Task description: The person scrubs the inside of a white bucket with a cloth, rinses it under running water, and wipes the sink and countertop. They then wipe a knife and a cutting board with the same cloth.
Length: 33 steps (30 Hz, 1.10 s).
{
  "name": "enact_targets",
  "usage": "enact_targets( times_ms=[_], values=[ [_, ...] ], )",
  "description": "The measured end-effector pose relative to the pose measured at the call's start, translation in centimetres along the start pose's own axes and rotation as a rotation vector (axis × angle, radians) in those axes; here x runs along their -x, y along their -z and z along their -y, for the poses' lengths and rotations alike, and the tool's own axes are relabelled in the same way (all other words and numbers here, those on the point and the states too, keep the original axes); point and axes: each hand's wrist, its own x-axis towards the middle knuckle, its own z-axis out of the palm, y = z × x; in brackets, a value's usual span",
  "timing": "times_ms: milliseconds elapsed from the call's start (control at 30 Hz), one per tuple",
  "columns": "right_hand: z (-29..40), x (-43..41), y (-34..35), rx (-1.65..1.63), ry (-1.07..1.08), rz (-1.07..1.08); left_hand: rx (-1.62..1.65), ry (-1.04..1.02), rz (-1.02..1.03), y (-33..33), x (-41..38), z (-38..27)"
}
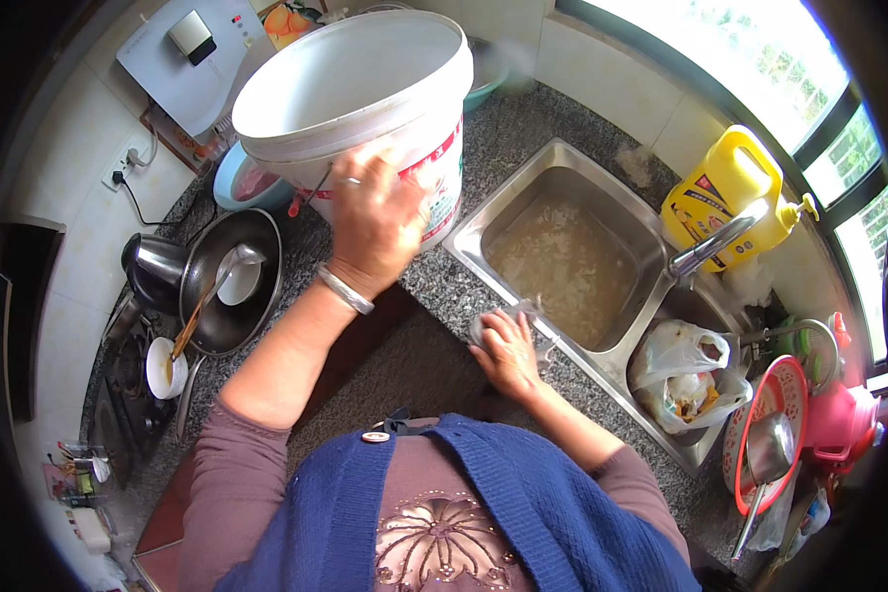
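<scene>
My left hand [377,214], slightly blurred, presses against the front of a large white plastic bucket [429,166] with red printing. Whether its fingers grip the bucket or only rest on it is unclear. The bucket stands at the counter's corner, its inside visible down to the white wall. A thin wire handle [320,185] hangs just left of that hand. Under my right hand [507,351], a wet-looking grey cloth [488,325] is bunched on the front edge of the granite counter, beside the steel sink [467,235]. Murky water [562,266] lies in the larger basin.
A yellow pump jug [725,200] stands behind the faucet [718,240]. The smaller basin holds a plastic bag of scraps [684,377]. At right lean a red-rimmed basin [773,399] and a steel ladle [769,448]. A wok [222,318] and a white bowl [164,370] are at left.
</scene>
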Motion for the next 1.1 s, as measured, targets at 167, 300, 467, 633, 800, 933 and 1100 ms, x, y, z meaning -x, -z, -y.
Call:
enact_targets(
  times_ms=[167, 300, 467, 633, 800, 933, 1100],
  values=[
    [2.4, -6.8, -5.1, -0.006, 0.197, 0.098, -0.335, 0.043, 0.085, 1.4, -2.5, 5.0],
    [3.5, -10.5, -7.9, 0.012, 0.238, 0.137, -0.321, 0.044, 0.149, 0.7, -3.8, 7.1],
    [4.2, -15.3, -11.4, 0.040, 0.318, 0.070, -0.229, 0.047, 0.035, 0.8, -6.0, 10.5],
    [4.7, -19.4, -13.1, -0.028, 0.173, 0.028, -0.195, 0.123, 0.010, 1.5, -7.8, 12.4],
    [4.9, -20.2, -13.5, -0.020, -0.054, -0.025, -0.249, 0.154, -0.008, 1.0, -7.9, 13.3],
    [4.8, -19.7, -12.6, 0.037, -0.246, -0.059, -0.272, 0.179, -0.057, 0.9, -7.6, 13.6],
    [2.9, -18.9, -11.3, 0.111, -0.442, -0.118, -0.167, 0.264, -0.117, 1.1, -7.1, 13.7]
  ],
)
